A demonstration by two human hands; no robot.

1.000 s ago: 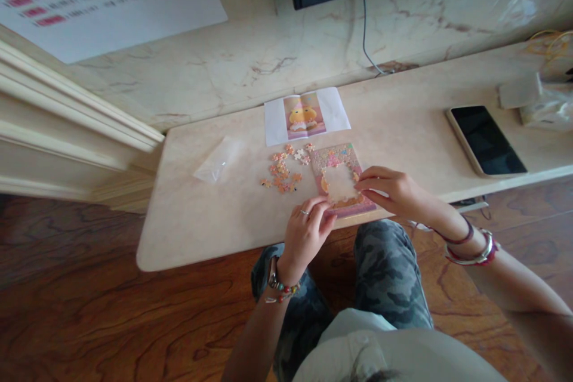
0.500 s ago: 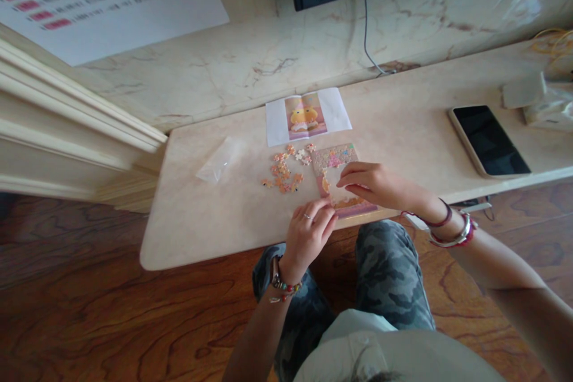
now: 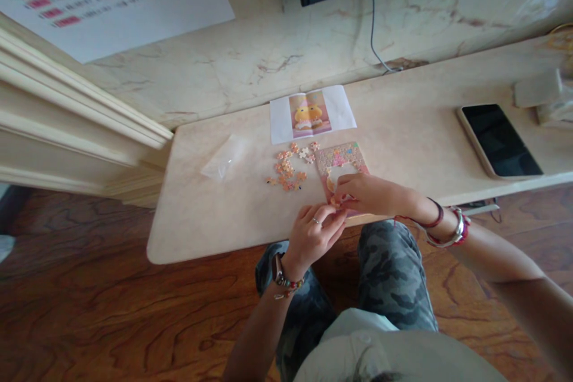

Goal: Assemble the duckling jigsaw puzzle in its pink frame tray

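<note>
A partly assembled jigsaw puzzle (image 3: 340,154) lies near the table's front edge, its far rows joined and a pale gap in the middle. Over its near part is my right hand (image 3: 369,194), fingertips pinched together low on the left side. A small orange puzzle piece (image 3: 334,199) shows at those fingertips, mostly covered. My left hand (image 3: 316,230) has its fingers bent closed against the puzzle's near left corner, close to the right fingertips. Left of the puzzle lies a loose cluster of puzzle pieces (image 3: 286,170), mostly orange, a few whitish.
Behind the pieces lies a creased paper sheet (image 3: 347,108) with a printed yellow figure. A clear plastic bag (image 3: 226,158) is to the left. A dark-screened tablet or phone (image 3: 501,140) rests at right, near a tissue pack (image 3: 544,92). A cable (image 3: 373,30) hangs down the wall.
My right hand has moved down and left from above the gap to the puzzle's near left part, beside my left fingertips. The view has shifted slightly.
</note>
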